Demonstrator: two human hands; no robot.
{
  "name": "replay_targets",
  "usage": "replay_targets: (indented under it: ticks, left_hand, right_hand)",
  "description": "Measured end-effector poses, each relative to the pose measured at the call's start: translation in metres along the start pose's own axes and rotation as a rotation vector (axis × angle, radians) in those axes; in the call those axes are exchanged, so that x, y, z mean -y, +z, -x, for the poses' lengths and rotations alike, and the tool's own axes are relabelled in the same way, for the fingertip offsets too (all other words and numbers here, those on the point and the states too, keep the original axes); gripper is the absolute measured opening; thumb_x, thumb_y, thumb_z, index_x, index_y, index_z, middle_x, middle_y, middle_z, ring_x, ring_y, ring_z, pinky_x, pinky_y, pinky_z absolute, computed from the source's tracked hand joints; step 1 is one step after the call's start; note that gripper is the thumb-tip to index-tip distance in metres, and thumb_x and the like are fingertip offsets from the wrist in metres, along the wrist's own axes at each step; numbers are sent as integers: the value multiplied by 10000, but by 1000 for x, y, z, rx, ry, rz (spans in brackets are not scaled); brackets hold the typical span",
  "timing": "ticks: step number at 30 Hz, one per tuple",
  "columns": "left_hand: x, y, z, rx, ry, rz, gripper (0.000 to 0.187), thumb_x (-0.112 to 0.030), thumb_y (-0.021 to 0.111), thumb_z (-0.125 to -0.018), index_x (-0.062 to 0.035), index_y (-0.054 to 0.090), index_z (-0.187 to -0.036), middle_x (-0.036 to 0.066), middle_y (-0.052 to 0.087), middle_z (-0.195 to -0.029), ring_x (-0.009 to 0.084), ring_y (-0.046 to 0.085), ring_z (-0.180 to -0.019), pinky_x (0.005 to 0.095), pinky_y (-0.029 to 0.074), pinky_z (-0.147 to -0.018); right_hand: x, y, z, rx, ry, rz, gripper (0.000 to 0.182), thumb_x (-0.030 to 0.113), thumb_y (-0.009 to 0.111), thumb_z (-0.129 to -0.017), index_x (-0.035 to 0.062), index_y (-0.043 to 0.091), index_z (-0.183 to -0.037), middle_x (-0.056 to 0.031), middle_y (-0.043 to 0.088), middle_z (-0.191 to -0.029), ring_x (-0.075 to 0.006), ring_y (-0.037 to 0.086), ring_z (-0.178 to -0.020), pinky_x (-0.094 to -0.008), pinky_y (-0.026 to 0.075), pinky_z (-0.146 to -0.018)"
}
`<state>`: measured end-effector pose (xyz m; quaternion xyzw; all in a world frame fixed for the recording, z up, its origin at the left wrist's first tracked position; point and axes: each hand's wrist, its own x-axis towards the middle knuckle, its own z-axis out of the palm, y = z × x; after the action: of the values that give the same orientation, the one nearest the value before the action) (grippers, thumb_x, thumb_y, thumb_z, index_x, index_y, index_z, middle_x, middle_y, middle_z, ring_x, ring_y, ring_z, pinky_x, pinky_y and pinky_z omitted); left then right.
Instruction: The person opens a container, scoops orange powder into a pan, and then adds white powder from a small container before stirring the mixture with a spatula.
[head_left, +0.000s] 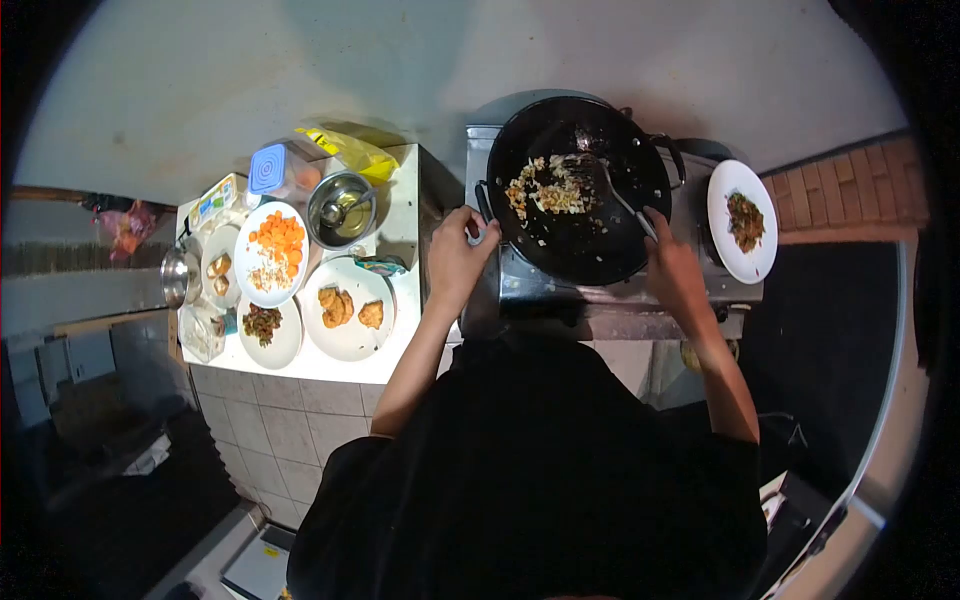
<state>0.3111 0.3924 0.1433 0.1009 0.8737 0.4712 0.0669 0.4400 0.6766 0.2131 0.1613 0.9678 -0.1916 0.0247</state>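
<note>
The left hand point(455, 262) curls at the left handle point(484, 202); I cannot tell whether it grips. The wok point(590, 250), on the stove point(535, 284), looks heavy and rigid, best steadied by its side handles. Inside, the chopped food point(548, 193) looks soft and loose. The spatula point(622, 200) seems light, stiff; the right hand point(673, 268) clasps its handle end, a sensible hold.

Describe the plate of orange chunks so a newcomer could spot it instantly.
Find the white table left of the stove. On it, look for the plate beside the metal bowl, on the bowl's left. It alone carries bright orange chunks; none of its neighbouring plates does.
</note>
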Motion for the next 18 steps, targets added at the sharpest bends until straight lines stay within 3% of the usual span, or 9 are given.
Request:
replay_targets:
  ticks: [4, 6, 10, 12, 13, 15, 18]
  left_hand:
    - [-13, 7, 4, -70, -24, -21, 249, -228, 713, -844, -11, 597, -806, 147, 602, -739, 352, 597, -682, 440, 466, -646]
    - [-16, 9, 5, -111, -6, -73, 248, -221, 709, -844, -4, 595, -810, 150, 602, -741, 352, 597, -683, 440, 466, -647]
    - [-18, 16, 9, -172, 4, -145, 246, -208, 704, -842, 12, 595, -830, 159, 612, -759, 347, 609, -693, 434, 474, -656]
    - [-25, 16, 8, -178, -37, -142, 236, -205, 702, -840, 11, 609, -837, 160, 627, -777, 346, 624, -710, 425, 485, -673]
    - [-25, 16, 11, -181, -46, -151, 236, -205, 702, -840, 11, 609, -837, 160, 627, -777, 346, 624, -710, 425, 485, -673]
    - [-27, 20, 12, -205, -46, -143, 230, -207, 698, -842, 8, 618, -846, 160, 629, -778, 347, 630, -716, 425, 487, -680]
    - [-29, 23, 13, -205, -106, -215, 235, -217, 699, -846, 6, 626, -864, 158, 629, -771, 346, 637, -726, 430, 490, -687]
  right_hand:
    - [-6, -16, -16, 159, 0, -241, 386, 83, 533, -952, 93, 545, -1337, -261, 677, -914, -446, 667, -835, -547, 482, -706]
    - [-13, -13, -25, 219, -57, -356, 316, 96, 558, -936, 83, 627, -1244, -257, 683, -934, -421, 678, -833, -523, 484, -698]
    - [-26, 8, -39, 384, -153, -386, 327, 113, 583, -921, 89, 641, -1242, -259, 685, -957, -421, 676, -850, -512, 511, -728]
    - [-38, 23, -39, 126, -432, -214, 336, 125, 585, -915, 98, 655, -1242, -243, 694, -925, -425, 679, -831, -497, 545, -750]
    - [-34, 19, -37, 134, -437, -223, 336, 125, 585, -915, 98, 655, -1242, -243, 694, -925, -425, 679, -831, -497, 545, -750]
    - [-21, -2, -36, 369, -270, -41, 375, 133, 590, -926, 120, 633, -1298, -225, 684, -1018, -412, 644, -959, -484, 516, -870]
    - [-22, -2, -42, 408, -291, 30, 380, 148, 590, -929, 127, 631, -1306, -234, 686, -1004, -420, 652, -954, -488, 522, -857]
